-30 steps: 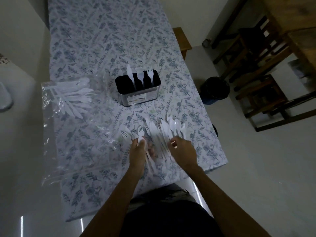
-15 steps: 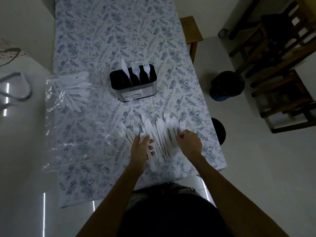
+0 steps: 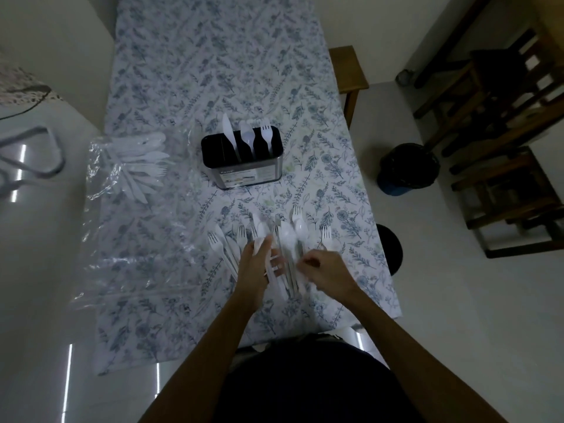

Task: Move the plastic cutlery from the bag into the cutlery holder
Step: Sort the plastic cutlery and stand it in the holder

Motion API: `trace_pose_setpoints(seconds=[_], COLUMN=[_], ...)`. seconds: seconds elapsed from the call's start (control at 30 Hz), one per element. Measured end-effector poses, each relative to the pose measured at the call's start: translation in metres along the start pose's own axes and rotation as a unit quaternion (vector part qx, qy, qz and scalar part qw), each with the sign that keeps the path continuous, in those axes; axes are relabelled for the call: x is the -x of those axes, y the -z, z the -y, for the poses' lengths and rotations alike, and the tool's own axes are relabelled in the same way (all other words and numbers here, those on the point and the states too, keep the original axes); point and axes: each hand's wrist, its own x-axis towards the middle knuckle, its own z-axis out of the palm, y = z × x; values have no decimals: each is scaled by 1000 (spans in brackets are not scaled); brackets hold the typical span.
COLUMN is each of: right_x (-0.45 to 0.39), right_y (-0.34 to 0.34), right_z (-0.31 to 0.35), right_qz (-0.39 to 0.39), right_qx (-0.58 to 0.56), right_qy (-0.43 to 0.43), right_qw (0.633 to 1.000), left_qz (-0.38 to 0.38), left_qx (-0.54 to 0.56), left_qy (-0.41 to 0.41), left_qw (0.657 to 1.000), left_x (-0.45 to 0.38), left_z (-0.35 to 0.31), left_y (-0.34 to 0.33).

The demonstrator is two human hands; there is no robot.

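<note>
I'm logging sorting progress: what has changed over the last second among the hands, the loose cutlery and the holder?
Little. The left hand, which held a white plastic fork upright a second ago, now grips a white plastic piece; which kind is unclear. The right hand stays curled over the loose white cutlery pile. The black metal cutlery holder keeps one knife, spoon and fork.

- You have only one view, from the head camera, so no second view shares the scene.
- It looks steeply down and forward over the table (image 3: 213, 71).
- Your left hand (image 3: 256, 264) and right hand (image 3: 326, 270) are near, low in the centre.
</note>
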Motion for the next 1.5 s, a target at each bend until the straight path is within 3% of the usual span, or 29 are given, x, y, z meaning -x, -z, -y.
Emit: trace_pose_setpoints(seconds=[0.07,0.13,0.3,0.5,0.7,0.77,0.87,0.93,1.07,1.13,1.23,1.5], right_x=[6,4,-18,-38,-26,-16,-1,3,-9,-19,-28,-27], right_y=[-2,-4,-8,-13,-7,-8,-18,-27,-32,-29,-25,-4], right_z=[9,8,-14,-22,-19,-10,11,20,13,6,-3,-17], right_qz=[94,101,-123,-99,-143,-108,6,47,-5,-40,-20,-58], right_qx=[-10,-11,132,238,172,160,168,179,149,220,313,282], right_qy=[16,14,-45,-51,-25,33,83,110,89,80,86,50], right_qw=[995,995,983,965,974,981,982,977,985,971,945,956], left_qz=[5,12,-22,-42,-18,-7,15,-3,-79,-103,-120,-115], left_qx=[-30,-61,-11,-17,5,16,28,-8,-87,-69,-55,-27], left_qy=[-10,-23,-15,11,11,12,23,-12,-105,-102,-91,-95], left_qw=[1000,998,1000,999,1000,1000,999,1000,987,987,987,988], left_x=[-1,-7,-3,-2,-3,-3,-3,-2,3,4,6,8], left_z=[-5,-3,-2,2,2,1,2,6,12,12,14,19], left_y=[-2,-1,8,19,18,13,6,4,18,31,45,53])
